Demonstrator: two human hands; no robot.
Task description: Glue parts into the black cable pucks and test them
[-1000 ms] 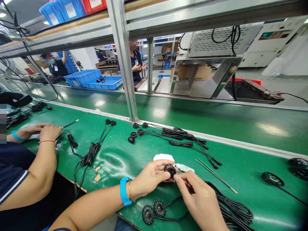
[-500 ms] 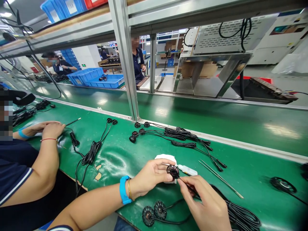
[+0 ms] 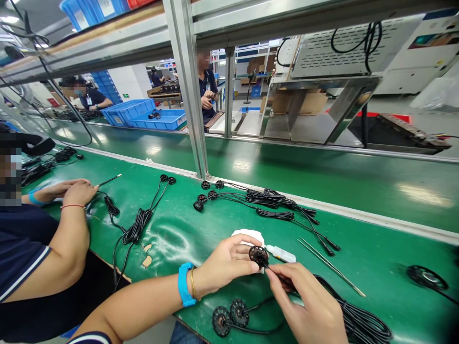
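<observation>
My left hand [image 3: 224, 263] holds a round, ribbed black disc [image 3: 258, 256] by its rim, and a thin black cable runs from the disc. My right hand [image 3: 304, 306] pinches that cable [image 3: 278, 278] just below the disc. Under the disc lies a white cloth [image 3: 247, 235], and a small white squeeze tube [image 3: 281, 253] rests next to it. Two more ribbed discs [image 3: 229, 317] lie below my wrists, with a coiled black cable [image 3: 355, 321] beside my right hand. The hands partly hide the disc and cloth.
A thin metal rod pair [image 3: 332, 266] and bundled cables [image 3: 265, 205] lie on the green workbench [image 3: 179, 234]. A co-worker's hands [image 3: 79, 192] work at the left, beside more cables [image 3: 134, 229]. An aluminium post [image 3: 186, 86] and blue crates [image 3: 143, 114] stand beyond.
The view has drifted slightly. My right hand has shifted right and lower, now pinching the cable below the disc. My left hand still holds the disc.
</observation>
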